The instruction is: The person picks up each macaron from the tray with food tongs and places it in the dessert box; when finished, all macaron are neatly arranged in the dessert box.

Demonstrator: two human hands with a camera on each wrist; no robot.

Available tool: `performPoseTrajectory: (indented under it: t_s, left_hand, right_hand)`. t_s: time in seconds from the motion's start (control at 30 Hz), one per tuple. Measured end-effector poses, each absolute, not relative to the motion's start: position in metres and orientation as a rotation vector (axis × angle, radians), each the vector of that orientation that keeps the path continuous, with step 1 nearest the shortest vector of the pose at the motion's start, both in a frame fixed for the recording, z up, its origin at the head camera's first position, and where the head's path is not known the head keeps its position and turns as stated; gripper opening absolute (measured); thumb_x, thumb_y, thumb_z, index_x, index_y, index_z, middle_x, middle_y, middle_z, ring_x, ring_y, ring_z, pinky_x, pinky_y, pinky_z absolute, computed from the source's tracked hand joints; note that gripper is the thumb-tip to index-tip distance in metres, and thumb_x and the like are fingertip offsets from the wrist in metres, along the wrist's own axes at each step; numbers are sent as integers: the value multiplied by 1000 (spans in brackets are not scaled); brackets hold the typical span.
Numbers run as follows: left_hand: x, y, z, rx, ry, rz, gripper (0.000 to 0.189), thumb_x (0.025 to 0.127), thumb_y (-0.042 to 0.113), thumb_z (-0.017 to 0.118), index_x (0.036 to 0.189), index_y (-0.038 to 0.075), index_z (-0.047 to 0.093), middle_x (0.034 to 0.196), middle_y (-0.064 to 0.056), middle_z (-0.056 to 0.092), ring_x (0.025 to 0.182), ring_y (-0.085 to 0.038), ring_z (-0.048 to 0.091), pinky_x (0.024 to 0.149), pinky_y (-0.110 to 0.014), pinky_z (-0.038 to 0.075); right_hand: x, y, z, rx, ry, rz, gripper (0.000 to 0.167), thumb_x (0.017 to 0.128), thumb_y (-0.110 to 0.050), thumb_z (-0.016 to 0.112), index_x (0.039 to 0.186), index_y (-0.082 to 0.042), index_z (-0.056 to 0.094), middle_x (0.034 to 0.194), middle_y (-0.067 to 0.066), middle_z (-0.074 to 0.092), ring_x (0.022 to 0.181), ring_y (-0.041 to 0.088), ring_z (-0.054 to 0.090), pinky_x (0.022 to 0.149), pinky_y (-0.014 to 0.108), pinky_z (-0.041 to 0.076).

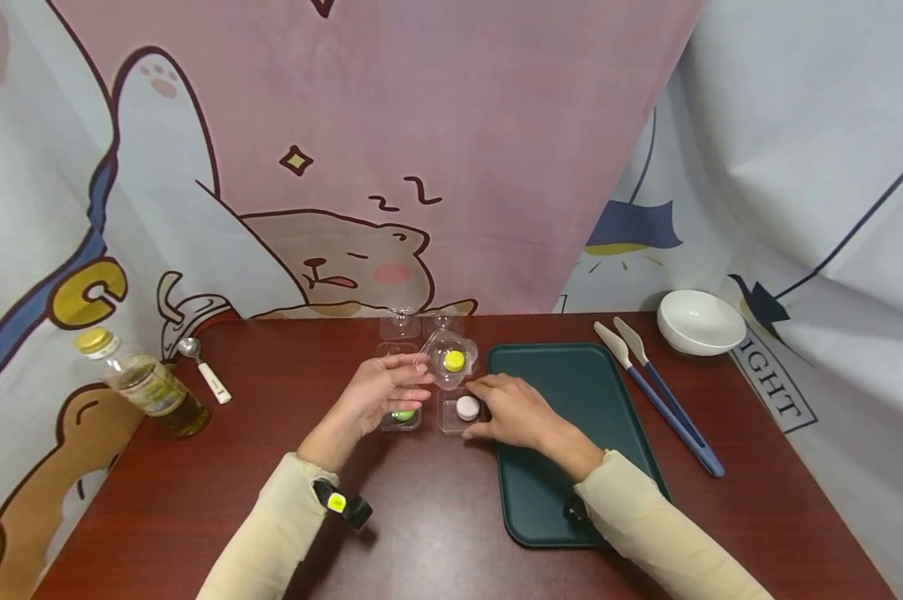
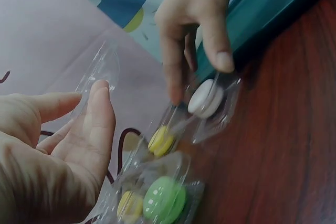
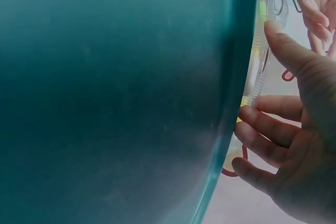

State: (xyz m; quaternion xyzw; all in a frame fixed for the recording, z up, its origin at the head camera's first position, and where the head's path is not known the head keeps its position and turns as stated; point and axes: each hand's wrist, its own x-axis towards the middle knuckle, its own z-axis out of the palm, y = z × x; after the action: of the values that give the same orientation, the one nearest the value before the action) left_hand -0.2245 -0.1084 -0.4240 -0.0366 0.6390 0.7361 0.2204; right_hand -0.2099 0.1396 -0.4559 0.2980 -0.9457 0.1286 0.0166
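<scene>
Head view: right grip [image 1: 521,410] wide at right edge of clear macaron box [image 1: 448,418], mid-bench [image 1: 428,525], just left of green tray [image 1: 571,383]; left grip [image 1: 379,392] at raised clear flap [image 1: 438,340], can't tell if pinching.

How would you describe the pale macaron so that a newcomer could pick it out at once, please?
Find the big dark green tray. Just left of it, by the right hand, is a clear plastic pack. The pale macaron sits in it; unlike the yellow macaron beyond and the green macaron to its left, it is whitish.
</scene>
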Motion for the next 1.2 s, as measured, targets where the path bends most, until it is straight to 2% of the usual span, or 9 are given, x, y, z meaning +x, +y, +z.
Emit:
performPoseTrajectory:
  t_s: [0.2,0.33,0.47,0.57,0.67,0.83,0.97,1.07,1.2]
  left_hand:
    - [-218,-101,-423,-95,1739,2058,43,99,11,64,140,0,57,98,-8,79,71,-14,76,62,-26,62]
    - [-215,-97,-422,-121,1734,2096,41,98,10,66,138,2,60,94,-7,79,69,-14,75,61,-26,61]
    - [-213,-90,-420,-125,1774,2156,39,96,7,67,134,-1,62,92,-8,78,66,-14,75,59,-26,61]
    - [-211,-83,-419,-119,1821,2185,40,95,5,67,133,-5,61,91,-10,78,63,-13,74,57,-27,61]
    - [-210,-77,-420,-111,1870,2202,39,95,4,66,132,-7,62,90,-13,78,62,-14,74,56,-27,61]
    - [-209,-72,-424,-100,1949,2223,34,94,5,68,125,-7,67,95,-16,78,67,-21,76,57,-28,61]
    - [-207,-71,-426,-77,1975,2254,33,94,6,68,124,-6,68,101,-20,77,66,-18,76,58,-27,61]
    - [-206,-69,-425,-29,1996,2271,31,94,6,67,123,-5,68,106,-25,75,64,-13,74,59,-27,61]
    - [-204,-67,-425,44,2033,2268,27,95,7,67,121,-2,70,111,-30,72,66,-15,75,60,-29,62]
  right_hand:
    - [-207,145,-451,870,-2941,447,88,78,-59,81,145,-9,56,139,14,62,124,33,62,102,51,52]
    - [-206,154,-438,809,-2925,644,79,85,-58,75,145,-10,57,139,14,63,126,31,62,101,52,53]
    - [-206,158,-423,715,-2839,1037,60,97,-47,65,143,-10,59,130,11,70,106,24,70,88,46,58]
    - [-206,155,-416,660,-2768,1243,48,103,-40,58,141,-11,61,116,6,76,90,16,72,78,38,56]
    - [-207,153,-415,643,-2756,1375,45,106,-38,52,141,-11,61,107,2,78,91,13,74,83,38,58]
    - [-208,152,-416,662,-2705,1812,54,111,-40,35,149,-5,50,117,13,76,101,29,75,95,49,56]
    - [-209,153,-418,636,-2626,2154,66,110,-53,21,154,-9,42,126,20,71,106,38,72,94,44,59]
    - [-210,151,-420,594,-2612,2311,72,106,-62,17,157,-16,38,126,21,70,106,39,72,90,40,60]
    - [-210,151,-421,549,-2604,2424,78,103,-68,18,158,-16,35,126,21,70,103,32,74,88,38,61]
